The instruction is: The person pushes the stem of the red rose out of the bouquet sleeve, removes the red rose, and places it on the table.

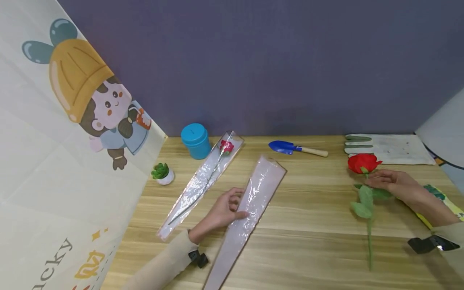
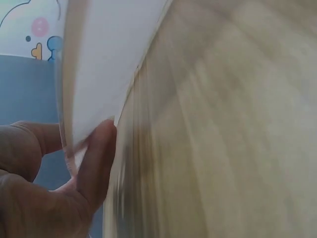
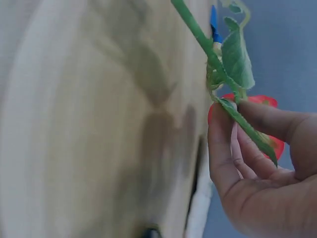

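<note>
My right hand (image 1: pixel 396 183) pinches the green stem of a red rose (image 1: pixel 363 163) just under its bloom, at the right of the table. The stem hangs down past its leaves (image 1: pixel 366 197). In the right wrist view, thumb and fingertips meet on the stem, and the bloom is partly hidden behind the hand. My left hand (image 1: pixel 226 209) pinches the edge of a long, tapered, clear-fronted flower sleeve (image 1: pixel 259 189), thumb on top. The left wrist view shows the sleeve's edge between thumb and fingers. Left of it lies another sleeve (image 1: pixel 195 181) with a smaller red rose (image 1: pixel 226 147) inside.
Along the back stand a blue lidded canister (image 1: pixel 196 141) and a small potted succulent (image 1: pixel 163 174). A blue trowel (image 1: pixel 297 148) and white gloves (image 1: pixel 395 149) lie there too. A yellow-green packet (image 1: pixel 447 203) sits partly behind the right forearm. A dark wall rises behind the table.
</note>
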A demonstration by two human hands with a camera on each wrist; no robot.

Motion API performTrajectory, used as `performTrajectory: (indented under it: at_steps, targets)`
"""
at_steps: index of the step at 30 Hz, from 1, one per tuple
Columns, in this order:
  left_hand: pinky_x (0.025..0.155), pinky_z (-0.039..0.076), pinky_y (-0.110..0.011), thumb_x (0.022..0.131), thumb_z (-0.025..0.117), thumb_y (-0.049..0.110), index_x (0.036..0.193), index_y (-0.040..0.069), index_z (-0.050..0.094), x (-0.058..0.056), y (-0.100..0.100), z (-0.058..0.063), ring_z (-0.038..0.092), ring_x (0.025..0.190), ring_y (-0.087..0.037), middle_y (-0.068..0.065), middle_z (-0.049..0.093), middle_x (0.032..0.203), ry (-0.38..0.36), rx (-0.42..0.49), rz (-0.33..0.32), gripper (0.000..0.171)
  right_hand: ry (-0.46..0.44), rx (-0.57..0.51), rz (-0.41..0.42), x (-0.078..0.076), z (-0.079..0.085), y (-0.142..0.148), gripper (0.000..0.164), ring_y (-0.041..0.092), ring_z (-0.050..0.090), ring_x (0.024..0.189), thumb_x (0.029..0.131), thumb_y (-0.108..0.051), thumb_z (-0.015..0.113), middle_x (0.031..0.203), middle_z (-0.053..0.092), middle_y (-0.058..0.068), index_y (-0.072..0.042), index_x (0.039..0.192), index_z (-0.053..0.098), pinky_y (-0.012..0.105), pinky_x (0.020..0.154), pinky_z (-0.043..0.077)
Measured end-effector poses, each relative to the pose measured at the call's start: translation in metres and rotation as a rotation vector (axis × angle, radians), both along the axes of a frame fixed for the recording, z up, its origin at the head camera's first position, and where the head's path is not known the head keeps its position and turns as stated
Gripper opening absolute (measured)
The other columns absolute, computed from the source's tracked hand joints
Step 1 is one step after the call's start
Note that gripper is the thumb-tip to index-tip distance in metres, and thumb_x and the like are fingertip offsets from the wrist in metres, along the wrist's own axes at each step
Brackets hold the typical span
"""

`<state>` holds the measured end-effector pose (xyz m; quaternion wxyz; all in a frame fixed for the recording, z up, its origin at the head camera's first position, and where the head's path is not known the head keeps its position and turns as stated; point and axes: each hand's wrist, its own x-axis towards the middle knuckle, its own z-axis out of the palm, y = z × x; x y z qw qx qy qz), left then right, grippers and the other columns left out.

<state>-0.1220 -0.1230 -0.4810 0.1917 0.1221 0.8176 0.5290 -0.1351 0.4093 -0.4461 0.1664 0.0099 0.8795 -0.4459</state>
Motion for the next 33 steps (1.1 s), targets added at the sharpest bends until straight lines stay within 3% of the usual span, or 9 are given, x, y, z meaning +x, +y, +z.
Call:
performTrajectory:
  at_steps: [4,10,16,22,27,31,33]
  targets:
    - [0.064,0.057,-0.019,0.079,0.087,0.006,0.146,0.009,0.053,0.001,0.000,0.000,0.060,0.073,-0.010,-0.013,0.070,0.106,-0.010,-0.017,-0.014,0.075,-0.037,-0.004,0.019,0.003,-0.009,-0.005,0.051,-0.016,0.062,0.089,0.106,-0.016,0.060,0.096,0.068,-0.033,0.021,0.138,0.045,0.010,0.075,0.054]
    - [0.067,0.060,-0.022,0.085,0.083,0.013,0.148,0.007,0.054,0.002,-0.004,0.001,0.063,0.079,-0.012,-0.017,0.068,0.121,0.009,-0.041,-0.018,0.070,0.020,0.031,-0.032,0.008,-0.019,-0.013,0.055,-0.019,0.060,0.087,0.104,-0.019,0.064,0.092,0.066,-0.037,0.020,0.139,0.046,0.008,0.073,0.052]
    - [0.066,0.058,-0.018,0.085,0.078,0.001,0.146,0.001,0.055,0.000,-0.007,0.001,0.064,0.075,-0.010,-0.021,0.069,0.118,0.051,-0.026,-0.020,0.066,0.075,0.086,-0.088,0.014,-0.025,-0.019,0.049,-0.020,0.058,0.084,0.102,-0.020,0.067,0.092,0.063,-0.039,0.015,0.134,0.055,0.007,0.071,0.050]
    - [0.067,0.060,-0.019,0.082,0.078,-0.004,0.146,0.000,0.054,0.000,-0.008,-0.002,0.065,0.075,-0.010,-0.022,0.068,0.115,0.045,-0.011,-0.027,0.068,0.079,0.171,-0.118,0.018,-0.027,-0.021,0.049,-0.019,0.056,0.081,0.100,-0.026,0.071,0.093,0.070,-0.026,0.010,0.132,0.058,0.009,0.069,0.048]
    - [0.067,0.060,-0.019,0.083,0.078,-0.002,0.147,0.003,0.054,0.001,-0.008,-0.001,0.064,0.076,-0.010,-0.020,0.068,0.117,0.050,-0.040,-0.027,0.069,0.095,0.177,-0.134,0.023,-0.029,-0.019,0.052,-0.020,0.055,0.080,0.099,-0.026,0.073,0.093,0.070,-0.024,0.012,0.131,0.058,0.009,0.068,0.049]
    - [0.067,0.059,-0.020,0.083,0.078,0.000,0.148,0.004,0.055,0.002,-0.009,0.000,0.065,0.077,-0.012,-0.020,0.067,0.119,0.063,-0.064,-0.027,0.069,0.071,0.189,-0.136,0.026,-0.029,-0.016,0.057,-0.022,0.053,0.080,0.100,-0.031,0.071,0.101,0.077,-0.009,0.013,0.134,0.057,0.009,0.067,0.049]
    - [0.066,0.059,-0.020,0.085,0.078,0.003,0.147,0.004,0.056,0.002,-0.010,0.001,0.065,0.079,-0.012,-0.020,0.068,0.120,0.066,-0.075,-0.024,0.066,0.055,0.188,-0.135,0.027,-0.029,-0.015,0.059,-0.023,0.053,0.081,0.101,-0.034,0.069,0.104,0.077,-0.008,0.012,0.136,0.056,0.009,0.068,0.049]
